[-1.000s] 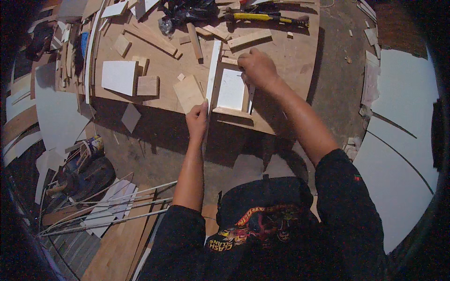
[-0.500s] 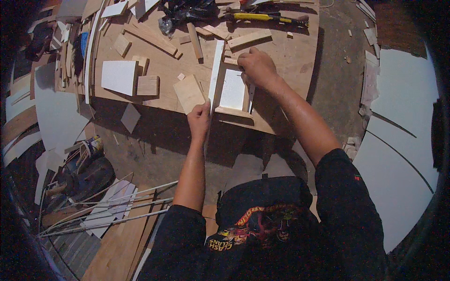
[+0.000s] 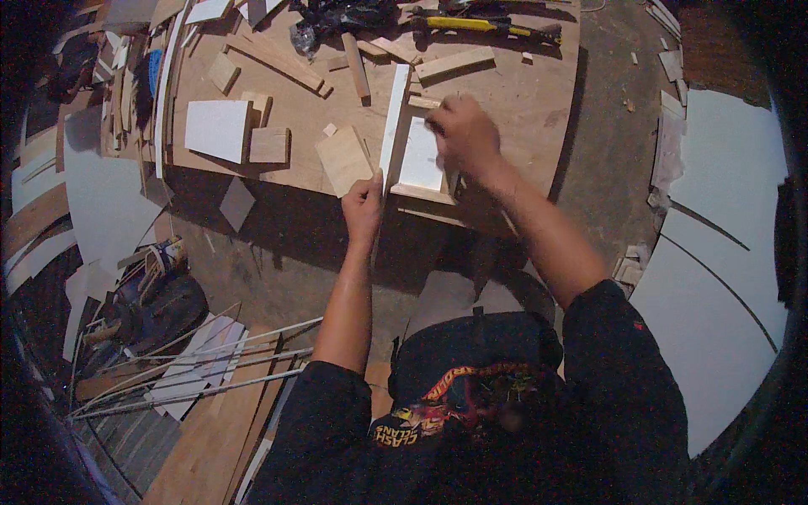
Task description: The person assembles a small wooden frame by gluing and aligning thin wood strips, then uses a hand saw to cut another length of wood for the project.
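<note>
My left hand (image 3: 363, 208) is closed round the near end of a long white strip of board (image 3: 394, 118), at the front edge of the workbench. Along the strip's right side lies a small wooden frame (image 3: 421, 194) with a white panel (image 3: 421, 156) inside it. My right hand (image 3: 465, 139), a little smeared by motion, is over the frame's right side with its fingers curled. Whatever it may pinch is too small to make out. A flat light-wood block (image 3: 343, 160) lies just left of the strip, beside my left hand.
The workbench (image 3: 295, 109) also carries a white-faced block (image 3: 217, 129), a small wooden block (image 3: 269, 145), several offcuts (image 3: 455, 66), a black plastic bag (image 3: 345, 21) and a yellow-and-black tool (image 3: 488, 30). Large white sheets (image 3: 715, 252) lie at right; thin rods (image 3: 202, 374) lie at lower left.
My right hand has shifted slightly downward and to the right over the frame, its fingers still curled. My left hand keeps its hold on the strip. The whole view has shifted slightly.
</note>
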`<state>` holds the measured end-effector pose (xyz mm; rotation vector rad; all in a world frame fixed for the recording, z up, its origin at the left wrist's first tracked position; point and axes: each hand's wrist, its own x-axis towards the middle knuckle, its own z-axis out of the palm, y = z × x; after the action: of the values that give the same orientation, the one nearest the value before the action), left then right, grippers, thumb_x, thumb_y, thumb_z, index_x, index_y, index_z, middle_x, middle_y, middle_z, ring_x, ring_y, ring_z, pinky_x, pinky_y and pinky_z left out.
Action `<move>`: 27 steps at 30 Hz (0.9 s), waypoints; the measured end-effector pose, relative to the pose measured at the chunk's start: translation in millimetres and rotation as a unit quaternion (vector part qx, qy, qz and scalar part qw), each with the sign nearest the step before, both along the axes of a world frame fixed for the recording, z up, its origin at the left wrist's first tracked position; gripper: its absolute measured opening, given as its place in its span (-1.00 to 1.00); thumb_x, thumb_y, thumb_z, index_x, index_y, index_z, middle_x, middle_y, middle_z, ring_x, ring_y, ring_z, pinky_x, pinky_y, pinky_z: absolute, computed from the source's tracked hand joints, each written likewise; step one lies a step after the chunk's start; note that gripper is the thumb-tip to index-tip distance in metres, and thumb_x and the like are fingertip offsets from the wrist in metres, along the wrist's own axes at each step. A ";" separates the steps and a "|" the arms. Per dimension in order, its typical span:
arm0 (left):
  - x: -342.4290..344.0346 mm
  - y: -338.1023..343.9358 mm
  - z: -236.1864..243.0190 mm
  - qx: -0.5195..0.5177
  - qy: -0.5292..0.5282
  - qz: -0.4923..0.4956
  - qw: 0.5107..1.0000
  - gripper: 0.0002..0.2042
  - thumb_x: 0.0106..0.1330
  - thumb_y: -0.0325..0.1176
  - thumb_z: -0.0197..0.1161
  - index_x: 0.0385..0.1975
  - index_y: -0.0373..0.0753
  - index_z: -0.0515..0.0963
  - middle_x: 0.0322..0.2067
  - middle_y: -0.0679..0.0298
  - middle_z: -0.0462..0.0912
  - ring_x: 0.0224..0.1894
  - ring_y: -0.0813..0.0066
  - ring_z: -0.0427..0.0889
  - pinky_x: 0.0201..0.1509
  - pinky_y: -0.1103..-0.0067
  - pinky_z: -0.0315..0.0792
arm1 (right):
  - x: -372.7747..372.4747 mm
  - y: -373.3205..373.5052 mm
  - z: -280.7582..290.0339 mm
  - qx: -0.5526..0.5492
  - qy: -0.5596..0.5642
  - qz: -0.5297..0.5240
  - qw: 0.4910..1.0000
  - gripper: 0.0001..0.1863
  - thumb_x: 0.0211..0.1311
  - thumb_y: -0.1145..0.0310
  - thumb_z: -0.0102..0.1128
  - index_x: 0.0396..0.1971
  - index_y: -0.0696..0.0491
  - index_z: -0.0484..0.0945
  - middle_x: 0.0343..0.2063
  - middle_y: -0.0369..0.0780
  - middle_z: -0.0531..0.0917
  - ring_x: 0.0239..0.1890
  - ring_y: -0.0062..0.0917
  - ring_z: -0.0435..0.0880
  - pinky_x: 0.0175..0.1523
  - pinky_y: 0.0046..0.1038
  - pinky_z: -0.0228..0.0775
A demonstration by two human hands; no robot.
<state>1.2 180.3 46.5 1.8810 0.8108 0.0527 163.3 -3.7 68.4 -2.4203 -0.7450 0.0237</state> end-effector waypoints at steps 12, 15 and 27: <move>1.7 0.1 -3.1 0.030 -0.009 -0.018 0.999 -0.59 0.43 -0.20 0.27 -0.59 -0.41 0.52 -0.67 0.38 0.44 -0.52 0.68 0.33 -0.46 0.56 0.26 | -108.3 27.8 -24.9 0.070 0.129 0.007 0.989 -0.92 0.15 0.43 0.27 -0.43 0.12 0.60 -0.45 -0.09 0.57 -0.30 -0.14 0.61 -0.18 -0.15 0.48; 1.2 -0.3 -5.7 0.026 0.006 -0.007 1.000 -0.60 0.43 -0.21 0.27 -0.59 -0.41 0.52 -0.65 0.37 0.46 -0.51 0.68 0.34 -0.44 0.56 0.27 | -107.1 27.1 -26.5 0.100 0.102 0.011 0.990 -0.92 0.15 0.43 0.28 -0.44 0.12 0.60 -0.46 -0.09 0.57 -0.31 -0.14 0.61 -0.18 -0.14 0.48; 3.4 -0.8 -5.5 0.030 0.003 -0.012 0.999 -0.64 0.39 -0.19 0.33 -0.49 -0.42 0.64 -0.52 0.28 0.59 -0.46 0.61 0.48 -0.37 0.57 0.37 | -104.0 32.5 -31.1 0.108 0.109 0.006 0.988 -0.90 0.14 0.42 0.30 -0.45 0.12 0.60 -0.47 -0.09 0.57 -0.32 -0.13 0.61 -0.20 -0.15 0.47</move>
<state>4.6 179.5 41.0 1.9475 0.7983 0.0575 59.2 28.8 37.3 -2.1647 -0.6280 0.2003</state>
